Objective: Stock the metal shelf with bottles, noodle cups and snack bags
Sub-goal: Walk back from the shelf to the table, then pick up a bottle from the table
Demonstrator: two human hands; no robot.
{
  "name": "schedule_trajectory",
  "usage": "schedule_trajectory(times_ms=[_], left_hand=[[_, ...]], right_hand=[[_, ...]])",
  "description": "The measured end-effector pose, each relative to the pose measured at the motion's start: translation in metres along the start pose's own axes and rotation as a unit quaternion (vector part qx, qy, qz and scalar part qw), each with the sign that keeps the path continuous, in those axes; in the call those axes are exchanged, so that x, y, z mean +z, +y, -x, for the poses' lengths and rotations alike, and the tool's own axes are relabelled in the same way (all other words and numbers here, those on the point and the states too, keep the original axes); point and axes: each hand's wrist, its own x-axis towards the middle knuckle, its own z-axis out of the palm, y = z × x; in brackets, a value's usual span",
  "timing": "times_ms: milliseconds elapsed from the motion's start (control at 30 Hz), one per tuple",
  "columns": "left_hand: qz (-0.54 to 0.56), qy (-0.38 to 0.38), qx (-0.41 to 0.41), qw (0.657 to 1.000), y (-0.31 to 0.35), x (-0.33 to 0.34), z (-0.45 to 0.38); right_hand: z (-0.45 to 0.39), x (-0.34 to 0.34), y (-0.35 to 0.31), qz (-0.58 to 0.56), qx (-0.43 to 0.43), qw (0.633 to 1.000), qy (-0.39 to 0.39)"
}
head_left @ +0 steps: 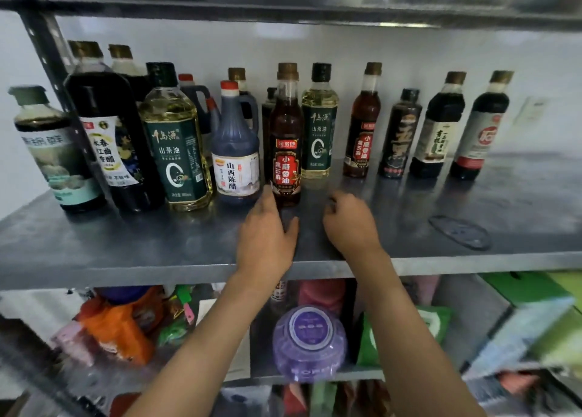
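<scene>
Grey metal shelf [126, 246], bottles ranked along its back. Sesame oil bottle [286, 139] stands upright at mid-shelf, vinegar jug [236, 152] just left of it. Left hand [267, 237] extended, fingertips touching bottle's base, grasping nothing. Right hand [349, 224] loosely curled just right of it, holding nothing.

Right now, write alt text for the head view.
Two bare hands reach onto a metal shelf: the left hand touches the base of a red-labelled sesame oil bottle, the right hand hovers empty beside it. Oil, vinegar and sauce bottles line the back.
</scene>
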Motion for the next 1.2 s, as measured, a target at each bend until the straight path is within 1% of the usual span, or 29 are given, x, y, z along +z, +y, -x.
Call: schedule_trajectory(times_ms=[67,133,200,267,333,400,467,533,633,733,833,1000,1100,1200], left_hand=[[-0.034,0.034,0.098,0.994,-0.008,0.003,0.026],[-0.056,0.053,0.188,0.979,-0.017,0.013,0.049],[-0.061,0.060,0.239,0.967,-0.026,0.021,0.067],[-0.053,0.062,0.258,0.963,-0.030,0.025,0.083],[-0.028,0.036,0.284,0.958,-0.029,0.032,0.099],[0.027,-0.046,0.342,0.938,-0.026,0.046,0.122],[0.084,-0.131,0.381,0.912,-0.021,0.059,0.147],[0.097,-0.156,0.418,0.890,-0.007,0.064,0.170],[0.110,-0.175,0.467,0.860,0.025,0.056,0.210],[0.133,-0.190,0.533,0.813,0.059,0.044,0.258],[0.177,-0.221,0.573,0.769,0.088,0.024,0.311],[0.223,-0.231,0.651,0.688,0.133,-0.018,0.409],[0.235,-0.241,0.692,0.638,0.156,-0.046,0.475],[0.253,-0.239,0.734,0.584,0.177,-0.084,0.545]], right_hand=[[0.019,-0.003,0.003,0.070,0.002,0.993,0.090],[0.047,0.003,0.012,0.098,0.013,0.979,0.177],[0.081,0.016,0.023,0.130,0.017,0.968,0.212],[0.112,0.023,0.030,0.158,0.034,0.965,0.204],[0.139,0.023,0.032,0.167,0.078,0.969,0.166],[0.174,0.021,0.031,0.149,0.128,0.971,0.133],[0.213,0.017,0.029,0.114,0.175,0.967,0.142],[0.255,0.007,0.026,0.115,0.216,0.954,0.173],[0.320,-0.018,0.020,0.152,0.274,0.924,0.219],[0.386,-0.045,0.011,0.192,0.330,0.886,0.263],[0.449,-0.067,0.000,0.251,0.394,0.843,0.266],[0.564,-0.105,-0.024,0.308,0.502,0.767,0.257],[0.641,-0.125,-0.044,0.338,0.554,0.713,0.266],[0.720,-0.145,-0.071,0.349,0.596,0.662,0.292]])
